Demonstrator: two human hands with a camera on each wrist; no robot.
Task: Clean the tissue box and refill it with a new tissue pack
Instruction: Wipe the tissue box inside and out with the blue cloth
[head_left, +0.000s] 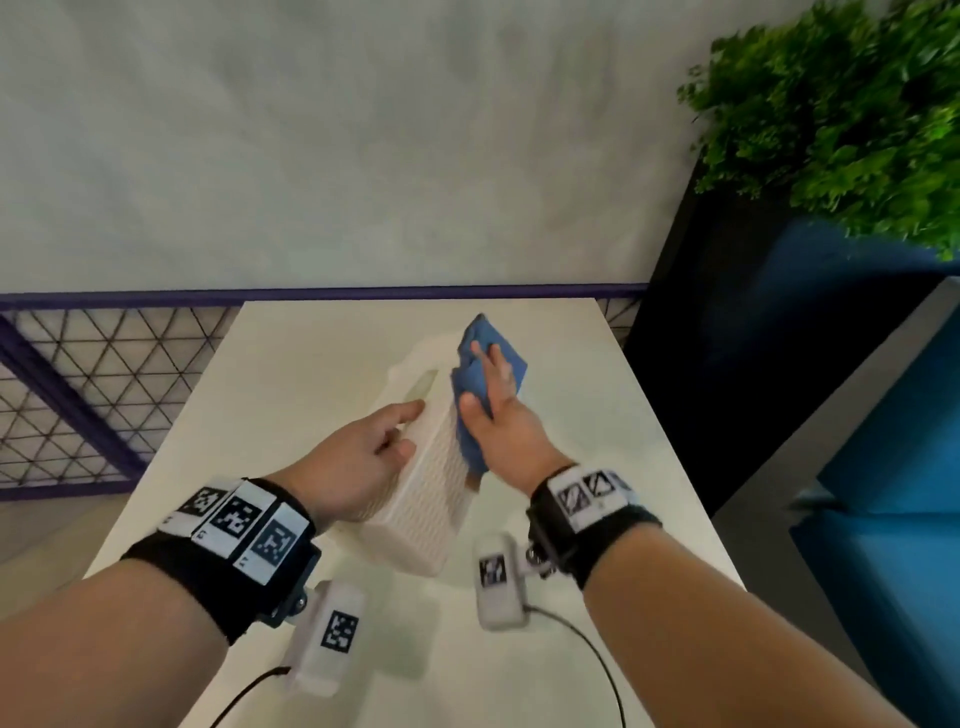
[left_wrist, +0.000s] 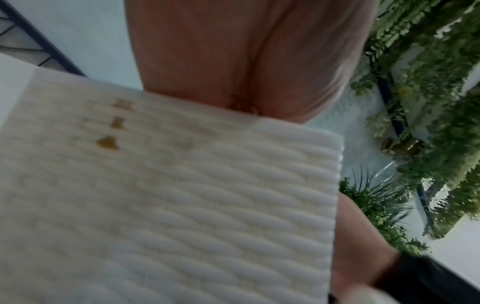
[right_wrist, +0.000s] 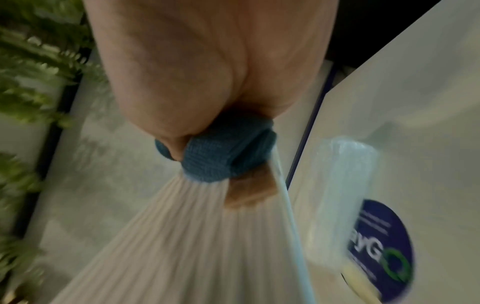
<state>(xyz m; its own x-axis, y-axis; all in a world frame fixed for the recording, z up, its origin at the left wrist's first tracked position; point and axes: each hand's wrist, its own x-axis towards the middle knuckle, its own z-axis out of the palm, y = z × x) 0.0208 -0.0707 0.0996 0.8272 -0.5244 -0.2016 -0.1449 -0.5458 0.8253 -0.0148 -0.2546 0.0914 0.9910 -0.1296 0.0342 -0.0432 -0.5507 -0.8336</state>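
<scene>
A white ribbed tissue box (head_left: 431, 499) stands tilted on the white table (head_left: 291, 364). My left hand (head_left: 384, 447) grips its left side, fingers curled round the top edge. My right hand (head_left: 493, 395) presses a blue cloth (head_left: 511, 364) against the box's right side with straight fingers. In the left wrist view the box (left_wrist: 207, 195) shows brown stains (left_wrist: 106, 143). The right wrist view shows the cloth (right_wrist: 221, 156) bunched under the palm against the box (right_wrist: 194, 236). A clear tissue pack (right_wrist: 345, 195) with a round blue label lies on the table behind the box.
A leafy plant (head_left: 841, 114) in a dark planter (head_left: 727, 322) stands at the table's right rear. A blue seat (head_left: 893, 467) runs along the right side. A purple mesh railing (head_left: 78, 395) lies left of the table, below a pale wall.
</scene>
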